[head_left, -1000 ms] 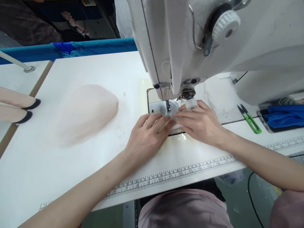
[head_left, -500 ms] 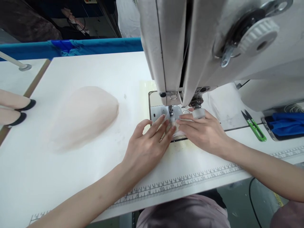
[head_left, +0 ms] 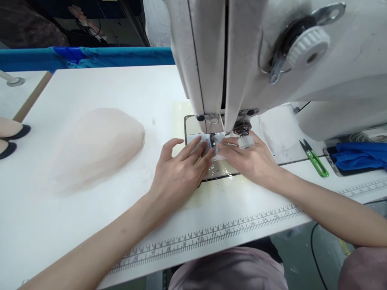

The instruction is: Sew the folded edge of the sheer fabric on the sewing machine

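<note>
A small piece of thin, whitish sheer fabric (head_left: 220, 157) lies under the presser foot (head_left: 212, 140) of a sewing machine (head_left: 208, 60). My left hand (head_left: 184, 169) rests flat at the left of the foot, fingers spread and tips pressing near the fabric's left edge. From the right, my right hand (head_left: 252, 159) reaches in with its fingers stretched out, their tips on the fabric beside the foot. A white knob on the machine covers part of those fingers, and the hands hide much of the fabric.
A sheer beige fabric piece (head_left: 102, 149) lies left on the white table. Two beige rolls with black ends (head_left: 13, 133) sit at the far left. Green thread snips (head_left: 314, 158), a phone (head_left: 334, 162) and blue cloth (head_left: 361, 156) lie right. A printed ruler (head_left: 199, 241) runs along the front edge.
My hands and the fabric have moved a little away from me, toward the back of the needle plate, so more of its front part shows. The view has shifted slightly right.
</note>
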{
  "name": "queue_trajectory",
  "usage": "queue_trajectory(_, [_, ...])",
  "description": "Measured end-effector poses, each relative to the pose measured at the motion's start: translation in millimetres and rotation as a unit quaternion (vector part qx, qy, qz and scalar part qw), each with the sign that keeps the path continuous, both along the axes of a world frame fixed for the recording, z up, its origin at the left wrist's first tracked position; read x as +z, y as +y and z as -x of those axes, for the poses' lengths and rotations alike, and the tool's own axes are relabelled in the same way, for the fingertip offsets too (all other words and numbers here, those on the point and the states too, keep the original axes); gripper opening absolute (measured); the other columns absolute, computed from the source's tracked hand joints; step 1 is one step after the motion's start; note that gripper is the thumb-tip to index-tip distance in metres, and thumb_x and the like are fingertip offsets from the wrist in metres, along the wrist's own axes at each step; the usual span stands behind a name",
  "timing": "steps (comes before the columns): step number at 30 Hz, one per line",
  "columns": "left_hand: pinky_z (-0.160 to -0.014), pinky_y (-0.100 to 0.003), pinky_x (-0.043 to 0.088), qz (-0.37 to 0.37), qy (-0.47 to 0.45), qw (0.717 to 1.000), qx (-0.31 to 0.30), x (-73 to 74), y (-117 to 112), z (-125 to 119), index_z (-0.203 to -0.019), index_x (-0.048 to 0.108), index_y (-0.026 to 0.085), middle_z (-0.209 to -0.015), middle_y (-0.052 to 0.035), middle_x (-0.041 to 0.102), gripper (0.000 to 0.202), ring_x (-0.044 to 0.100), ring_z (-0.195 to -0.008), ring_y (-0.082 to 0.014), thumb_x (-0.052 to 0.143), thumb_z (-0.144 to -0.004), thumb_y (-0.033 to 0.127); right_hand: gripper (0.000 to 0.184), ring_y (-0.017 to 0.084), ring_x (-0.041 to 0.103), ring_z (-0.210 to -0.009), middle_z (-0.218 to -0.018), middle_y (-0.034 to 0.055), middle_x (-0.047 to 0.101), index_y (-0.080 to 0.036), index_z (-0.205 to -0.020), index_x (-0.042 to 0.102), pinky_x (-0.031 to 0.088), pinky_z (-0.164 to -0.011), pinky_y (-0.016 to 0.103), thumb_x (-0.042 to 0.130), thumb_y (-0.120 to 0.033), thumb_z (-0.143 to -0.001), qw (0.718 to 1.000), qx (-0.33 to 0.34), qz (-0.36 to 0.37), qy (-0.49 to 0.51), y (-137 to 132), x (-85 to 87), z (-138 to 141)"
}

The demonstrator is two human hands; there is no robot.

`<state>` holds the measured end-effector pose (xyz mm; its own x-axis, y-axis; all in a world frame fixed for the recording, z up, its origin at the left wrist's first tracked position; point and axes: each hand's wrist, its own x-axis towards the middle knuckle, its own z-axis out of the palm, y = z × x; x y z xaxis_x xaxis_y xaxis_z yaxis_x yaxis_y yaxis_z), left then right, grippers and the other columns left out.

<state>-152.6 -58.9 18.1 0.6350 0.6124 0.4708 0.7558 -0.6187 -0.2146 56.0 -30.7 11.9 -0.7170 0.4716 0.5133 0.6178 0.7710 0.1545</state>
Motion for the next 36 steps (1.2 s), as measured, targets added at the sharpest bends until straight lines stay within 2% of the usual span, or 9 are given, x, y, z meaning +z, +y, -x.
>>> queue_trajectory(3, [-0.091,-0.043,0.039,-0.011,0.001,1.000,0.000,0.5,-3,-1,-0.112,0.064,0.020,-0.113,-0.0043,0.071,0.021,0.062,-0.114,-0.0227,0.054,-0.094,0.018,0.023,0.016,0.066,-0.086,-0.089,0.0024,0.076,-0.016,-0.104,0.067,0.039,-0.100,0.038,0.048,-0.012,-0.093,1.000,-0.005,0.009,0.000,-2,0.1,-1])
queue_trajectory(8, [-0.089,-0.043,0.038,-0.001,0.003,1.000,-0.005,5.1,-13,-2,-0.111,0.064,0.018,-0.112,-0.0040,0.072,0.021,0.063,-0.114,-0.0229,0.055,-0.093,0.015,0.023,0.018,0.066,-0.095,-0.101,0.0032,0.075,-0.016,-0.105,0.069,0.036,-0.104,0.042,0.050,-0.024,-0.096,1.000,0.005,0.021,0.003,-5,1.7,-2])
queue_trajectory(21, [-0.091,-0.042,0.038,0.005,-0.001,1.000,-0.004,2.7,-7,0,-0.110,0.064,0.018,-0.110,-0.0045,0.072,0.020,0.064,-0.110,-0.0216,0.053,-0.094,0.016,0.025,0.020,0.063,-0.104,-0.102,0.0063,0.074,-0.013,-0.107,0.069,0.033,-0.109,0.045,0.052,-0.026,-0.095,0.999,0.003,0.037,-0.007,-5,1.0,-3])
queue_trajectory(27, [-0.092,-0.044,0.039,0.017,-0.015,1.000,-0.008,2.5,-5,0,-0.114,0.063,0.022,-0.113,-0.0044,0.071,0.026,0.064,-0.111,-0.0237,0.051,-0.093,0.014,0.024,0.020,0.062,-0.106,-0.110,0.0023,0.073,-0.018,-0.108,0.069,0.033,-0.110,0.046,0.050,-0.029,-0.097,0.999,-0.013,0.031,-0.026,-3,0.2,-2])
queue_trajectory(36, [-0.093,-0.043,0.038,0.012,-0.016,1.000,-0.002,0.2,-2,1,-0.112,0.063,0.021,-0.112,-0.0042,0.072,0.023,0.064,-0.111,-0.0222,0.051,-0.094,0.015,0.026,0.020,0.061,-0.107,-0.106,0.0013,0.073,-0.018,-0.101,0.071,0.031,-0.111,0.046,0.048,-0.031,-0.098,0.999,-0.022,0.010,-0.038,-1,-0.7,-2])
